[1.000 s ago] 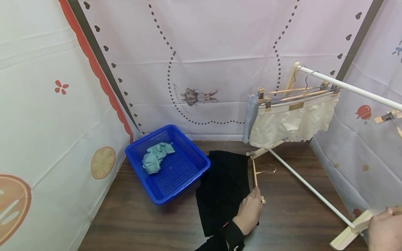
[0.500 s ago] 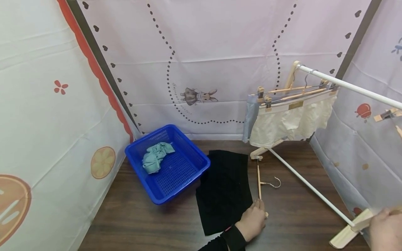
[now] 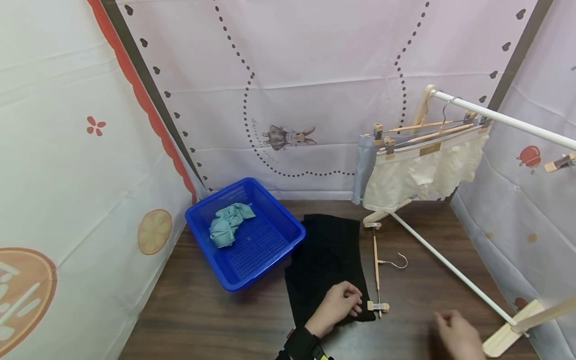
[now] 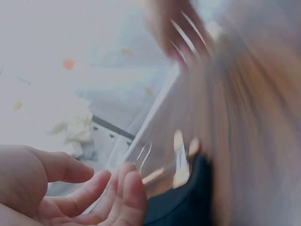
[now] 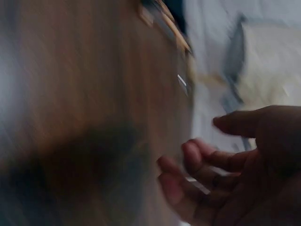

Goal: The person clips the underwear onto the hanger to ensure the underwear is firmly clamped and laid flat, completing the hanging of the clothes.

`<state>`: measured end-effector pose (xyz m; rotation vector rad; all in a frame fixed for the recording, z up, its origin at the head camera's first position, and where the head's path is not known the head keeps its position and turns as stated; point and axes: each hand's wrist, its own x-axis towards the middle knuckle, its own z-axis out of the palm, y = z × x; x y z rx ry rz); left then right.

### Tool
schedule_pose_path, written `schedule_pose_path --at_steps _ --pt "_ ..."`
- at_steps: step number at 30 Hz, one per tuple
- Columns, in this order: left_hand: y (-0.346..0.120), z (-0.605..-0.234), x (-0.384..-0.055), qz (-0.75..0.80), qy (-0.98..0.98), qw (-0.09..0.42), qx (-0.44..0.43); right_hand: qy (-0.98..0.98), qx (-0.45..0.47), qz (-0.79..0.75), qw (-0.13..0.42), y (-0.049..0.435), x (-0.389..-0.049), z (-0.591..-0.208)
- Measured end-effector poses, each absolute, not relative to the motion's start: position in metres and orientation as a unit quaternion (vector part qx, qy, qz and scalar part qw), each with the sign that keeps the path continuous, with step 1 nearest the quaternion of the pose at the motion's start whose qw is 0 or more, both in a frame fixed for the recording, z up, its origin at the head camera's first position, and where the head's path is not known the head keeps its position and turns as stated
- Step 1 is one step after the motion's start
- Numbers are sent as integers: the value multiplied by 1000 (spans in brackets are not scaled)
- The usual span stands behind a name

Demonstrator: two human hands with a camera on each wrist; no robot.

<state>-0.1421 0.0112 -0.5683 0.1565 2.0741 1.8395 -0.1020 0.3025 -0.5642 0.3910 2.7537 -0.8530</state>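
Head view shows black cloth (image 3: 326,250) near centre, its long axis near to far; along its right edge lies the hanger (image 3: 376,262), parallel, its hook (image 3: 397,266) pointing right. Left hand (image 3: 337,304), over the cloth, and right hand (image 3: 459,334), near right, are empty and relaxed.

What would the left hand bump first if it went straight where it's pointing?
The left hand would probably meet the hanger first. I can't tell how high the hand is, so it might pass above.

Black garment (image 3: 326,255), tan hanger (image 3: 376,260), blue basket (image 3: 265,245), dotted pale-pink backdrop (image 3: 324,90)
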Motion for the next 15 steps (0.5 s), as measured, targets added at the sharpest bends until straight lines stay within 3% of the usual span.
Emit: schedule_pose_path --at_steps 6,9,12,15 --pt "11 -584 -128 793 499 346 -48 943 48 -329 32 241 -114 -590" --pt "13 -590 -123 823 375 414 -102 941 45 -334 32 222 -119 -599" --pt "16 -593 -120 835 279 442 -171 943 51 -325 45 212 -122 -603" --pt "18 -594 -117 847 227 430 -214 940 53 -333 49 210 -123 -602"
